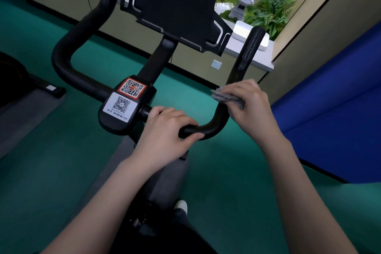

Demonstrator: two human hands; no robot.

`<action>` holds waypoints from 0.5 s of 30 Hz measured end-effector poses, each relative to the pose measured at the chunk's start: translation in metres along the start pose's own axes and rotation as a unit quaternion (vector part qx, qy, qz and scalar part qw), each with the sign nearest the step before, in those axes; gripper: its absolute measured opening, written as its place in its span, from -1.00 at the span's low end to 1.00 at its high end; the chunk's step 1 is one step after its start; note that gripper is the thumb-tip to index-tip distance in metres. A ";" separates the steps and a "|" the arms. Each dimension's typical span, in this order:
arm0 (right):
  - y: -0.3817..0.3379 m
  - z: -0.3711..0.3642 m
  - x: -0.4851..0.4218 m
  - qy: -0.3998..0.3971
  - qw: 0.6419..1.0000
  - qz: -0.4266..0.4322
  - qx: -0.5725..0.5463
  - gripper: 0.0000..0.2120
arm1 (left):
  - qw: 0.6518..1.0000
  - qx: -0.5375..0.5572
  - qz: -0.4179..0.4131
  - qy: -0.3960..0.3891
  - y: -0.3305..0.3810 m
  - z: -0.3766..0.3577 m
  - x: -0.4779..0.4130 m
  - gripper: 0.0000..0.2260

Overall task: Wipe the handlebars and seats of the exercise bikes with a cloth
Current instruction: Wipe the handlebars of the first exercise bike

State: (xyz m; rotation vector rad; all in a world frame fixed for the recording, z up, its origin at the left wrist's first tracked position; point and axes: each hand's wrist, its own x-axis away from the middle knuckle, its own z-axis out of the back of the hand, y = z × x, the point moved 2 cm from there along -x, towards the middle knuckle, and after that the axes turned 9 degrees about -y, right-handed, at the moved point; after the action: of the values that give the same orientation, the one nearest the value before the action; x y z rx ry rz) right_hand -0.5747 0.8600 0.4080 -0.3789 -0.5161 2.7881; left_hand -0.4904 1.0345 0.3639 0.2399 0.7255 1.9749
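A black exercise bike's handlebar (208, 128) curves in front of me, with a QR-code plate (125, 102) at its centre and a dark console (177, 6) above. My left hand (165, 128) grips the horizontal bar just right of the plate. My right hand (249, 105) holds a folded grey cloth (226, 98) wrapped against the right bend of the bar, below the upright right grip (247, 55). The left grip (82, 33) rises untouched. The seat is not in view.
Green floor (51, 171) surrounds the bike. A second machine's base (31, 86) lies at the left. A low cabinet ledge (243, 57) with a white box, plants and a stone lantern (244, 2) runs behind. A blue panel (329, 99) stands at the right.
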 end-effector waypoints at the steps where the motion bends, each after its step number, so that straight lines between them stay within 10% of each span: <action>1: 0.005 0.002 -0.006 0.009 1.000 -0.005 0.008 -0.78 | 1.000 -0.002 0.002 -0.005 0.000 0.000 0.000 -0.77; 15: 0.004 -0.028 0.047 0.233 0.958 -0.036 -0.164 -0.76 | 0.996 0.075 0.039 -0.042 0.036 -0.020 -0.047 -0.60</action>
State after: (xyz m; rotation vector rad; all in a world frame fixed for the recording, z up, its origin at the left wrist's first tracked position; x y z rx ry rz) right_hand -0.6103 0.8800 0.3720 -1.0317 -0.8480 2.4165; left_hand -0.5023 0.9745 0.3750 0.4440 0.8209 1.9730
